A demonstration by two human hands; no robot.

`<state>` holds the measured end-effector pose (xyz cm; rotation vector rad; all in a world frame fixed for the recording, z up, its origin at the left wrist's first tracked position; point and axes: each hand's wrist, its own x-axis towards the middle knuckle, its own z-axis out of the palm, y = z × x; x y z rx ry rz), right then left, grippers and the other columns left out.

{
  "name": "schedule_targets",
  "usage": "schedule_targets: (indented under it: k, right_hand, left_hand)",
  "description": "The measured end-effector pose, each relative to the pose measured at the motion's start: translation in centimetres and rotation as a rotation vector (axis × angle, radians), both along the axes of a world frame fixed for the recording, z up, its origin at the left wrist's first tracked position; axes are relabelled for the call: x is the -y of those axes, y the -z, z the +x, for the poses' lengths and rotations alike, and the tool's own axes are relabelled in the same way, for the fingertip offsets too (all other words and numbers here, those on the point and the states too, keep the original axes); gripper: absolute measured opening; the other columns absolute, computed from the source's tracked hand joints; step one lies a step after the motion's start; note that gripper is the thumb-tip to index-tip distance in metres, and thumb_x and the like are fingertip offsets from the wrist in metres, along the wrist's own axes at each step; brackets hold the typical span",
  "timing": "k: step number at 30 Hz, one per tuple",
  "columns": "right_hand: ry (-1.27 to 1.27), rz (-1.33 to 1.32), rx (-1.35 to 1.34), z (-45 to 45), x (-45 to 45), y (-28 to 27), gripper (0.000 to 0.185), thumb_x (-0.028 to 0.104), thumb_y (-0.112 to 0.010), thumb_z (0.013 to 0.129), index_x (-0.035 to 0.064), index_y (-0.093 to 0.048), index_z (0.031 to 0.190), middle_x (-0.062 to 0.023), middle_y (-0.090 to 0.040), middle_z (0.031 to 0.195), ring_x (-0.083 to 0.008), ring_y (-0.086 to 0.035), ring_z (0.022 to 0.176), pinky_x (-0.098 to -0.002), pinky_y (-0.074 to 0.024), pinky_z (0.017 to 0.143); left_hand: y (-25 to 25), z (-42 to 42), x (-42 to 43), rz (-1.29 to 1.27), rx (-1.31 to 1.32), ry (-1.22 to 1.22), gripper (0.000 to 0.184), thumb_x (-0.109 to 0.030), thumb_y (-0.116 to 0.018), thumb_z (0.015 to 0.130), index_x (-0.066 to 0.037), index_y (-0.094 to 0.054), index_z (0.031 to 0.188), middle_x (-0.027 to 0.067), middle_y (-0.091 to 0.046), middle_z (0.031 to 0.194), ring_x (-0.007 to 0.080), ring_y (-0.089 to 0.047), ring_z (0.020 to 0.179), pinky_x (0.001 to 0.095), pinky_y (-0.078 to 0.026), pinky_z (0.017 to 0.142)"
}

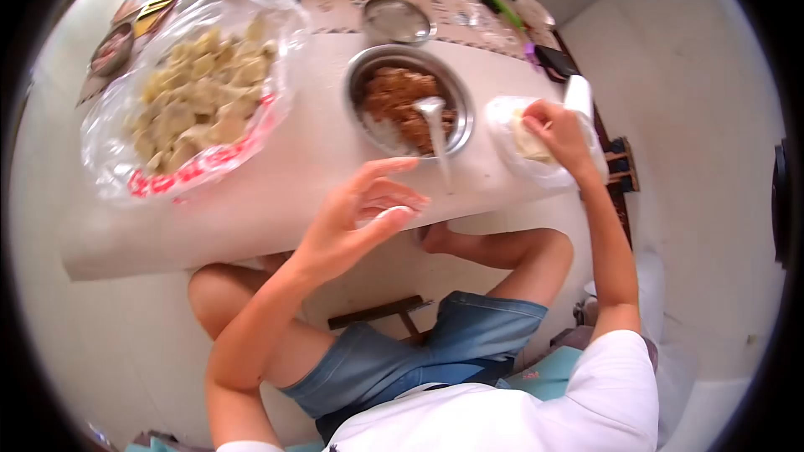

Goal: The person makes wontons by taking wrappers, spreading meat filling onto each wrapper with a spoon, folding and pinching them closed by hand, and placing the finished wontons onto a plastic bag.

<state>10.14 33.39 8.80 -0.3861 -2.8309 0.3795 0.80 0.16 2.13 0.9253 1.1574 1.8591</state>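
Note:
My left hand (356, 213) hovers in front of the table edge with its fingers apart and curved, holding nothing; whitish powder marks its fingertips. On the right, my right hand (557, 136) pinches at the pale dumpling wrappers (529, 147), which lie in an open clear plastic bag (505, 109). Between the hands stands a steel bowl (355, 109) of reddish-brown minced filling (400, 94). A white spoon (435, 130) rests in it, its handle leaning over the near rim. Many folded dumplings (201, 100) sit at the left on a clear plastic bag with red print (289, 21).
Behind the bowl is a round metal dish (398, 20). A small bowl with pinkish contents (111, 50) stands at the far left. Along the right edge lie a black object (553, 63) and a white roll-like object (578, 94). My legs are under the table's front edge (209, 255).

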Motion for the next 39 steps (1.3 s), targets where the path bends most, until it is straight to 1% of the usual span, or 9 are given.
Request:
schedule_targets:
  k: [4, 8, 14, 20, 24, 27, 30, 33, 39]
  right_hand:
    - [-0.067, 0.035, 0.151, 1.9, -2.8, 2.5, 0.019, 0.016, -0.069, 0.075, 0.0009, -0.062, 0.083, -0.011, -0.064, 0.073, -0.0202, -0.061, 0.065, -0.0298, -0.0485, 0.062]
    - [0.195, -0.564, 0.002, 2.2, -4.8, 3.8, 0.022, 0.015, -0.069, 0.073, 0.0007, -0.061, 0.087, -0.0073, -0.061, 0.075, -0.0165, -0.059, 0.067, -0.0294, -0.0481, 0.065]
    - [0.099, -0.038, -0.005, 2.2, -4.8, 2.9, 0.02, 0.015, -0.067, 0.073, 0.0008, -0.06, 0.084, -0.0122, -0.06, 0.09, -0.0205, -0.058, 0.073, -0.0307, -0.0485, 0.069]
    - [0.001, 0.421, -0.028, 2.3, -6.6, 4.1, 0.011, 0.014, -0.062, 0.075, 0.0027, -0.06, 0.076, -0.0105, -0.062, 0.079, -0.023, -0.06, 0.073, -0.0309, -0.0484, 0.067]
    - [0.271, -0.227, -0.398, 1.5, -5.2, 3.1, 0.006, 0.008, -0.058, 0.073, 0.0029, -0.06, 0.073, -0.0083, -0.058, 0.064, -0.0219, -0.056, 0.058, -0.0286, -0.0473, 0.058]
    - [0.165, -0.388, -0.437, 1.0, 1.4, -1.1, 0.009, 0.01, -0.056, 0.081, 0.0025, -0.06, 0.083, -0.0058, -0.063, 0.079, -0.0102, -0.058, 0.074, -0.0234, -0.0448, 0.069]
    - [-0.281, 0.088, -0.296, 2.1, 9.5, -1.4, 0.009, 0.004, -0.058, 0.075, 0.0037, -0.06, 0.084, -0.0078, -0.063, 0.082, -0.0176, -0.061, 0.077, -0.028, -0.0485, 0.068]
    - [-0.763, 0.05, -0.273, 1.7, 16.8, 1.0, 0.018, -0.003, -0.059, 0.07, 0.0044, -0.06, 0.086, -0.0093, -0.063, 0.084, -0.0252, -0.063, 0.079, -0.0331, -0.0516, 0.068]
    - [-0.526, 0.16, -0.313, 0.8, 11.4, 0.6, 0.036, -0.006, -0.057, 0.063, 0.0085, -0.061, 0.095, -0.0068, -0.059, 0.089, -0.0255, -0.056, 0.076, -0.0363, -0.0488, 0.063]
  left_hand:
    - [-0.3, 0.2, -0.5, -0.027, 0.034, -0.026, 0.044, -0.01, -0.054, 0.088, -0.002, -0.04, 0.128, 0.0118, -0.061, 0.102, 0.0174, -0.058, 0.099, 0.0307, -0.046, 0.088]
    - [-0.3, 0.1, -0.5, -0.05, 0.028, -0.033, 0.04, -0.009, -0.054, 0.088, -0.001, -0.044, 0.125, 0.012, -0.061, 0.101, 0.0171, -0.059, 0.099, 0.0308, -0.046, 0.089]
    - [0.1, 0.0, -0.8, -0.018, 0.005, -0.028, 0.042, -0.017, -0.057, 0.088, 0.002, -0.044, 0.124, 0.0137, -0.06, 0.102, 0.0179, -0.059, 0.095, 0.0299, -0.047, 0.083]
    - [0.2, 0.1, -0.8, -0.013, 0.039, -0.019, 0.035, -0.012, -0.056, 0.088, 0.002, -0.049, 0.119, 0.013, -0.062, 0.102, 0.0169, -0.059, 0.096, 0.0307, -0.046, 0.087]
    - [0.3, 0.2, -0.7, -0.051, 0.088, 0.115, 0.04, -0.022, -0.054, 0.09, 0.001, -0.048, 0.122, 0.0129, -0.06, 0.106, 0.0179, -0.057, 0.101, 0.0312, -0.045, 0.089]
    - [0.3, 0.6, -0.6, 0.025, 0.323, 0.356, 0.055, -0.039, -0.049, 0.091, -0.001, -0.04, 0.13, 0.0132, -0.053, 0.121, 0.0212, -0.051, 0.113, 0.0337, -0.039, 0.096]
    - [0.7, 1.8, -1.4, 0.168, 0.575, 0.471, 0.081, -0.062, -0.041, 0.085, -0.004, -0.023, 0.139, 0.0118, -0.034, 0.14, 0.0254, -0.037, 0.127, 0.0377, -0.028, 0.106]
    - [0.4, 2.1, -1.1, 0.117, 0.86, 0.227, 0.084, -0.061, -0.045, 0.084, -0.004, -0.021, 0.14, 0.0166, -0.034, 0.139, 0.0266, -0.036, 0.128, 0.0379, -0.031, 0.105]
    - [-0.3, 0.5, 0.2, 0.15, 0.768, -0.005, 0.062, -0.038, -0.045, 0.087, -0.002, -0.028, 0.136, 0.0183, -0.034, 0.139, 0.0294, -0.036, 0.128, 0.0409, -0.031, 0.105]
